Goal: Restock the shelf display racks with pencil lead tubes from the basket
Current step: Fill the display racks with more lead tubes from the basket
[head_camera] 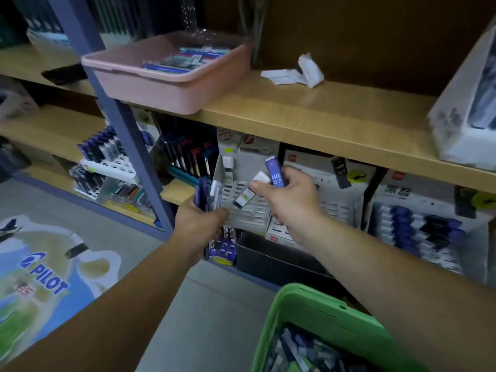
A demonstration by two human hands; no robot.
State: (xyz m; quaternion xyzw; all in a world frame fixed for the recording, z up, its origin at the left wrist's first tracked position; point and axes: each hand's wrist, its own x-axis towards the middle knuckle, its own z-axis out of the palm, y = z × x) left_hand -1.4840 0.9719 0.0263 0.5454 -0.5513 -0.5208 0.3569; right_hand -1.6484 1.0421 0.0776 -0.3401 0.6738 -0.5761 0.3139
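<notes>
Two bare hands reach toward a low shelf of stationery. The left hand (200, 224) is closed around a bunch of pencil lead tubes (206, 194), blue and white, standing upright out of the fist. The right hand (290, 194), just beside it, pinches a blue tube (276, 173) marked "HB 0.7", its pale cap pointing up. Under the thumb is a second tube (245, 196), dark with a white end; whether the thumb grips it or only touches it is unclear.

Right behind both hands is a white display rack (249, 213) with rows of slots. Beyond the right hand, another rack (418, 226) holds rows of blue and dark tubes.

Below the right forearm sits a green basket (322, 310) filled with loose tubes (300, 350). Above the hands, a wooden shelf (322, 116) carries a pink tray (161, 89) of pens and some crumpled white paper (300, 72). Left of the left arm, a "PILOT" poster (45, 269) lies on the floor.
</notes>
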